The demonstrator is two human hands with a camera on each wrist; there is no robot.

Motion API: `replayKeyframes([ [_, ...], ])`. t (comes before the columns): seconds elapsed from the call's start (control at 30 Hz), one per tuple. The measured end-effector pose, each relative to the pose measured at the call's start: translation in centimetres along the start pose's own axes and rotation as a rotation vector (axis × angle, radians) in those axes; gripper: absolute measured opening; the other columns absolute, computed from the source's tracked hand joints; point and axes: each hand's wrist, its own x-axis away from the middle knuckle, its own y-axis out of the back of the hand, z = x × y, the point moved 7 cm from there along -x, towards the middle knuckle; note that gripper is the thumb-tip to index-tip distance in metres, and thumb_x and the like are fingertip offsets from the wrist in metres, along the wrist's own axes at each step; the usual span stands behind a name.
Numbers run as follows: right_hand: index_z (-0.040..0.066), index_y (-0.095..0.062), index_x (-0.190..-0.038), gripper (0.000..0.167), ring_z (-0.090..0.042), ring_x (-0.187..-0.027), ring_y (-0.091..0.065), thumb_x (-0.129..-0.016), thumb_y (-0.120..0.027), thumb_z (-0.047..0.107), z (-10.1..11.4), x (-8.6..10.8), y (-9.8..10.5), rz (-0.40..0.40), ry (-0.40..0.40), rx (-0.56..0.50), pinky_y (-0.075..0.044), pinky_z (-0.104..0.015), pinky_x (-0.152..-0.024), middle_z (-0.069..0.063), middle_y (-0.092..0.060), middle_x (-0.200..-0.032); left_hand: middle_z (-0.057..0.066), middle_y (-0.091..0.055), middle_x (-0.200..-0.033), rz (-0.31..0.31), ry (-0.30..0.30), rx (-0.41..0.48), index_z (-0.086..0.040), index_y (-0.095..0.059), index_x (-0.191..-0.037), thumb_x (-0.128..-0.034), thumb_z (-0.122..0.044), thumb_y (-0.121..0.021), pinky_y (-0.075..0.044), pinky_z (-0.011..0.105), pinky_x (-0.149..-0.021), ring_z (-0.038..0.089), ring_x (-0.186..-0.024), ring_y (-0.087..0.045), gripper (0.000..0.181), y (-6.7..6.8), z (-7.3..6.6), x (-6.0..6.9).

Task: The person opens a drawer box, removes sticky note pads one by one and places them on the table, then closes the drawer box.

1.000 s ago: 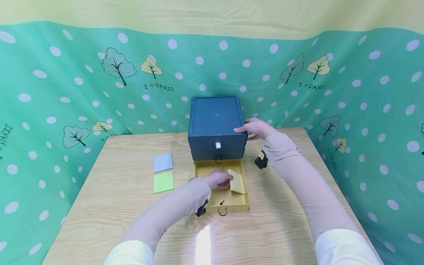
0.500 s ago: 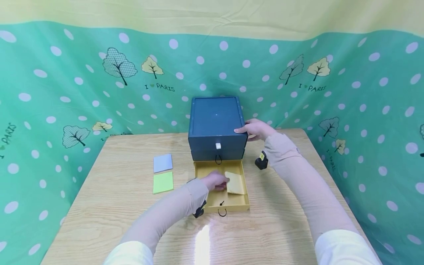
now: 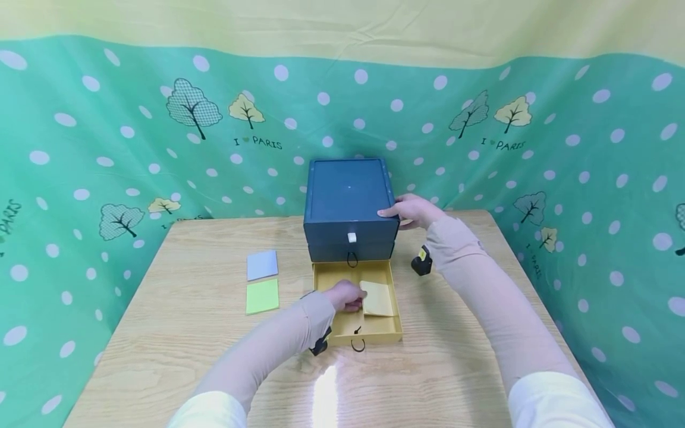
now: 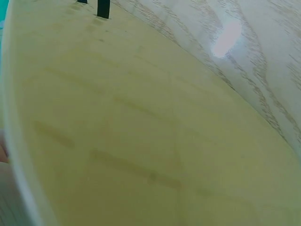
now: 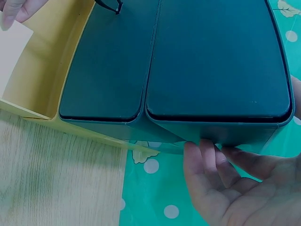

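My left hand (image 3: 346, 295) reaches into the pulled-out yellow drawer (image 3: 374, 337). It pinches the left edge of a pale yellow sticky note pad (image 3: 377, 299), which lies toward the drawer's right side. The right wrist view shows its fingertips on the pad (image 5: 11, 47). Above the drawer stands a dark blue drawer box (image 3: 350, 190). My right hand (image 3: 412, 209) holds the box's right front side, thumb over the top edge and fingers against the side wall. The drawer's outer wall (image 4: 141, 117) fills most of the left wrist view, which hides the pad there.
Left of the drawer, a blue note pad (image 3: 262, 265) and a green note pad (image 3: 262, 296) lie on the wooden table (image 3: 176, 333). A small black object (image 3: 357, 330) is near the drawer's front wall. A dotted green curtain (image 3: 257, 178) hangs behind and at both sides.
The yellow pad has turned from tilted to lying flatter and shifted slightly left, with my left hand moving left along with it. My right hand keeps its place on the box.
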Motion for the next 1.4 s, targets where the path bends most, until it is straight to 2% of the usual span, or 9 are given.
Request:
replayKeyframes([
  [0.33,0.002,-0.019,-0.149,0.075,-0.033,-0.135,-0.036,-0.092,-0.062,0.026,-0.2,-0.3,0.1,-0.009,0.002,0.001,-0.04,-0.045,-0.107,-0.016,-0.037,-0.147,0.001,-0.051,-0.064,-0.039,-0.005,-0.037,-0.004,-0.055,-0.086,-0.0919,-0.006,-0.057,-0.056,0.025,-0.067,0.009,-0.057,-0.05,0.007,0.5,0.1,0.3],
  [0.47,0.002,-0.02,-0.149,0.075,-0.032,-0.134,-0.037,-0.092,-0.062,0.027,-0.3,-0.3,0.1,-0.008,0.003,0.001,-0.04,-0.045,-0.107,-0.016,-0.039,-0.146,0.001,-0.05,-0.066,-0.038,-0.003,-0.015,-0.001,-0.056,-0.092,-0.0924,-0.007,-0.057,-0.056,0.025,-0.068,0.01,-0.057,-0.049,0.006,0.7,0.0,0.4],
  [0.73,0.003,-0.02,-0.149,0.074,-0.032,-0.134,-0.037,-0.092,-0.061,0.027,-0.3,-0.2,0.1,-0.011,0.003,-0.005,-0.039,-0.045,-0.107,-0.016,-0.039,-0.147,0.002,-0.052,-0.066,-0.005,0.0,0.031,-0.001,-0.056,-0.091,-0.092,-0.006,-0.057,-0.053,0.02,-0.063,0.009,-0.057,-0.05,0.005,0.7,-0.4,0.5],
  [0.97,0.002,-0.019,-0.149,0.074,-0.033,-0.135,-0.036,-0.092,-0.061,0.026,-0.2,-0.3,0.0,-0.01,0.009,-0.013,-0.039,-0.045,-0.107,-0.016,-0.037,-0.147,0.001,-0.054,-0.068,0.018,-0.006,0.053,0.003,-0.059,-0.099,-0.092,-0.006,-0.057,-0.051,0.016,-0.059,0.008,-0.058,-0.051,0.012,0.9,-0.7,0.6],
  [1.4,0.001,-0.017,-0.149,0.075,-0.033,-0.134,-0.036,-0.093,-0.061,0.024,-0.1,0.1,0.0,-0.011,0.009,-0.018,-0.038,-0.046,-0.108,-0.017,-0.037,-0.147,0.002,-0.056,-0.072,0.079,-0.036,0.127,0.002,-0.06,-0.099,-0.092,-0.007,-0.057,-0.054,0.02,-0.069,0.01,-0.064,-0.053,0.012,1.5,-1.0,1.0],
])
